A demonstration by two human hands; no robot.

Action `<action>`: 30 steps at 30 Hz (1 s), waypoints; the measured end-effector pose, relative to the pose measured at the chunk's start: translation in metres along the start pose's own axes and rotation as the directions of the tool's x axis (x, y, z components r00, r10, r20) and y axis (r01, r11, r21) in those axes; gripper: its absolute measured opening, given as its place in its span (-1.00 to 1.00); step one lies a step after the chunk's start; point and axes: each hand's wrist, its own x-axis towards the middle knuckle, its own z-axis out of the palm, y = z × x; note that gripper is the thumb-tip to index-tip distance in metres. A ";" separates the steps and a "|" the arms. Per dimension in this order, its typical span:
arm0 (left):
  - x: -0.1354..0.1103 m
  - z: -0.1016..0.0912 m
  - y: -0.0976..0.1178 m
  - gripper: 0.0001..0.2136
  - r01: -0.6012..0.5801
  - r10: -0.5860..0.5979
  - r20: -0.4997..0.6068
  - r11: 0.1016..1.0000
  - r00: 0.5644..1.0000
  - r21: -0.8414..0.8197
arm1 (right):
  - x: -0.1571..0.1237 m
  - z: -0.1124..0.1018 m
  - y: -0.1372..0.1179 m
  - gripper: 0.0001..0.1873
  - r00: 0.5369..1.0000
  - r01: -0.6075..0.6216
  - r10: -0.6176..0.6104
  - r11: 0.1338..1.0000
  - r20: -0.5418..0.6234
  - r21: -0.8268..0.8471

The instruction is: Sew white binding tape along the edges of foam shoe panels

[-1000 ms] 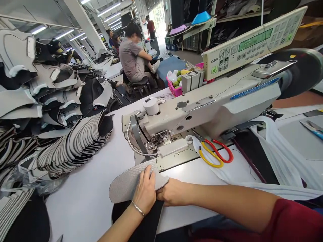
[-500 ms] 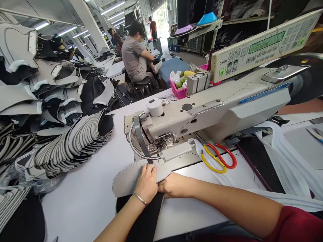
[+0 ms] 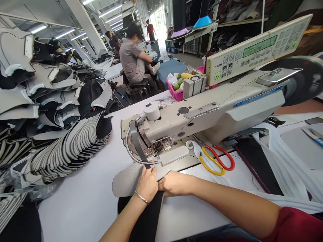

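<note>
My left hand [image 3: 147,184] lies flat on a grey mesh shoe piece [image 3: 124,182], fingers stretched toward the needle area of the sewing machine [image 3: 202,114]. A thin bracelet circles that wrist. My right hand [image 3: 173,183] is closed, pinching the right edge of the same grey piece where it meets a black piece [image 3: 145,218] beneath it. Both hands touch each other just in front of the presser foot [image 3: 151,153].
Red and yellow scissors [image 3: 215,158] lie on the machine bed. A fanned stack of grey and black shoe pieces [image 3: 73,144] fills the left. White fabric strips [image 3: 285,161] lie right. A pink basket of fruit [image 3: 178,89] and a seated person [image 3: 133,60] are behind.
Both hands have slid the grey piece forward, closer under the machine head. The view shifted slightly.
</note>
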 end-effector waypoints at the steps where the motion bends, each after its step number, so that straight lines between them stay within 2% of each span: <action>1: 0.001 0.001 0.001 -0.55 0.003 -0.003 -0.010 1.000 1.000 0.001 | 0.000 -0.002 0.000 -0.90 1.000 -0.012 0.012 1.000 0.003 -0.001; 6: 0.004 0.008 0.002 -0.58 0.024 -0.024 -0.046 1.000 0.999 0.005 | -0.003 -0.010 -0.002 -0.91 0.997 -0.061 0.060 0.998 0.044 0.015; 9: 0.005 0.010 0.001 -0.59 0.031 -0.034 -0.075 0.999 0.997 -0.039 | -0.004 -0.008 -0.001 -0.91 0.996 -0.076 0.074 0.997 0.058 0.026; 12: 0.010 0.007 -0.006 -0.63 0.003 -0.019 -0.098 0.988 0.995 -0.156 | -0.003 0.001 0.006 -0.90 0.997 -0.071 0.072 0.996 -0.024 0.053; 15: 0.019 0.001 -0.018 -0.70 -0.020 -0.014 -0.107 0.950 0.994 -0.312 | -0.002 0.010 0.013 -0.77 0.992 -0.036 0.044 0.997 -0.122 0.064; 19: 0.026 -0.005 -0.032 -0.76 -0.036 -0.049 -0.135 0.824 0.990 -0.565 | -0.004 0.016 0.016 -0.69 0.992 -0.032 0.040 0.997 -0.120 0.064; 21: 0.026 -0.006 -0.036 -0.77 -0.061 -0.029 -0.136 0.790 0.990 -0.610 | -0.005 0.016 0.014 -0.70 0.993 -0.045 0.052 0.997 -0.108 0.063; 25: 0.024 -0.002 -0.042 -0.74 -0.201 0.126 -0.176 0.830 0.976 -0.521 | -0.004 0.011 0.009 -0.80 0.991 -0.099 0.104 0.993 -0.089 0.058; 30: 0.022 0.000 -0.048 -0.61 -0.459 0.416 -0.258 0.877 0.872 -0.139 | -0.003 0.005 0.006 -0.93 0.982 -0.180 0.181 0.983 -0.047 0.032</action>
